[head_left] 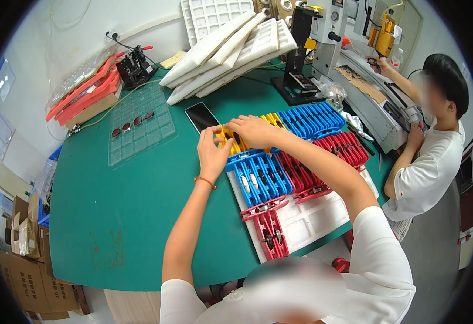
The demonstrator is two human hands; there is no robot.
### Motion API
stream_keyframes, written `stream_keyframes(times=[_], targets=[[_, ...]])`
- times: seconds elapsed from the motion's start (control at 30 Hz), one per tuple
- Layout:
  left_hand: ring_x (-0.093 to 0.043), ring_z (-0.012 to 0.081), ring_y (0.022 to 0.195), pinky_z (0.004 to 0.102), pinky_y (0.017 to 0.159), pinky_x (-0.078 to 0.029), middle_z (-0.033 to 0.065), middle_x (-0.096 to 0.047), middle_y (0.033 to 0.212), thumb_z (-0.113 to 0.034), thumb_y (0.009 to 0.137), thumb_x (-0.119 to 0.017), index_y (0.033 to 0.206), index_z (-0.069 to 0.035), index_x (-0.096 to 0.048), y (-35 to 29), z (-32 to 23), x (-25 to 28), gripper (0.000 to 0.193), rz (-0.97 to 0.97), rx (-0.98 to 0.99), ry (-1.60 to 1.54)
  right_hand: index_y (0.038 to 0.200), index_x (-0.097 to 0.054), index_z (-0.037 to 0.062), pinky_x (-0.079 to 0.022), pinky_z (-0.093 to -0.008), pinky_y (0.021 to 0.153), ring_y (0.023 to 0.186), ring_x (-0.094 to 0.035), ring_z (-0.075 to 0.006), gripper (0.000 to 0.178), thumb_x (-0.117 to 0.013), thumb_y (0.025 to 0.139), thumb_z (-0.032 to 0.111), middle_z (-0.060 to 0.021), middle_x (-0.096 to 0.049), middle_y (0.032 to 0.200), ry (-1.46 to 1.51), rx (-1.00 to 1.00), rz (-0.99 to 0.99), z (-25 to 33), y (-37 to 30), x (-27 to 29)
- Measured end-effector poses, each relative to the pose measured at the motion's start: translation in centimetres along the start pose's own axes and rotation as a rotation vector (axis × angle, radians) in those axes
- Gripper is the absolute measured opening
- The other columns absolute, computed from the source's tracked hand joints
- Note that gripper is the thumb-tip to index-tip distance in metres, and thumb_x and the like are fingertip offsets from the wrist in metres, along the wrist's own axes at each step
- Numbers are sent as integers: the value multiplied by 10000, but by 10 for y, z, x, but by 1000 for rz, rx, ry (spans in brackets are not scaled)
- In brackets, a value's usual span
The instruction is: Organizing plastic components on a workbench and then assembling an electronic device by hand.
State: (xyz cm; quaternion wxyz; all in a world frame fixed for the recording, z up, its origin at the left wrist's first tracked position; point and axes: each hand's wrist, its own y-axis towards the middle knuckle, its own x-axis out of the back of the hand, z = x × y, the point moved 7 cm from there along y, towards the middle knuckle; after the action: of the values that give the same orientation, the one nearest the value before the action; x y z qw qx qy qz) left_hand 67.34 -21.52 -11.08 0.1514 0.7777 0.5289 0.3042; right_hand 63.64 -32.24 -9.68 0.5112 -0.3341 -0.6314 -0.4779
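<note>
At the far left end of a row of yellow plastic clamps (239,143), my left hand (212,154) has its fingers curled on the end clamp. My right hand (253,132) reaches over the row from the right, its fingers bent down onto the same end clamp. What lies between the fingertips is partly hidden. Closer to me stand blue clamps (263,175), some with pale or dark pads showing, and red clamps (301,173). More blue clamps (312,120) line the far right. Red clamps (271,235) also sit at the near end of the white foam tray (314,213).
A phone (202,117) lies just beyond my hands on the green table (134,216). Left of it, a clear tray (142,132) holds several dark round lenses. White foam trays (225,54) are stacked behind. A co-worker (430,140) handles a machine (376,97) at right.
</note>
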Motion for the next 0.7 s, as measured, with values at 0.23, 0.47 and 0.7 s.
stream_keyframes(times=[0.23, 0.47, 0.7], targets=[[-574, 131, 804, 238, 684, -465, 121, -529, 1114, -75, 808, -500, 1040, 14, -467, -8, 77, -7, 250, 194, 366, -280, 1173, -463, 152, -381, -402, 882, 1075, -435, -280, 558, -526, 655, -46, -110, -448, 1162, 20, 70, 80, 8, 2, 0], [-566, 175, 853, 280, 750, -488, 124, -536, 1014, -82, 847, -455, 1097, 17, -415, -7, 91, -19, 272, 326, 593, -800, 1128, -493, 125, -305, -406, 978, 1194, -343, -302, 488, -538, 668, -32, -95, -370, 1291, 118, 161, 46, 15, 2, -6], [-546, 231, 776, 320, 672, -468, 113, -552, 935, -24, 768, -471, 1028, -33, -514, 20, 104, -6, 264, 166, 250, -3, 969, -579, 89, -295, -400, 969, 1139, -401, -293, 337, -552, 650, -18, -103, -488, 1166, 97, 267, 46, 20, 13, -5]])
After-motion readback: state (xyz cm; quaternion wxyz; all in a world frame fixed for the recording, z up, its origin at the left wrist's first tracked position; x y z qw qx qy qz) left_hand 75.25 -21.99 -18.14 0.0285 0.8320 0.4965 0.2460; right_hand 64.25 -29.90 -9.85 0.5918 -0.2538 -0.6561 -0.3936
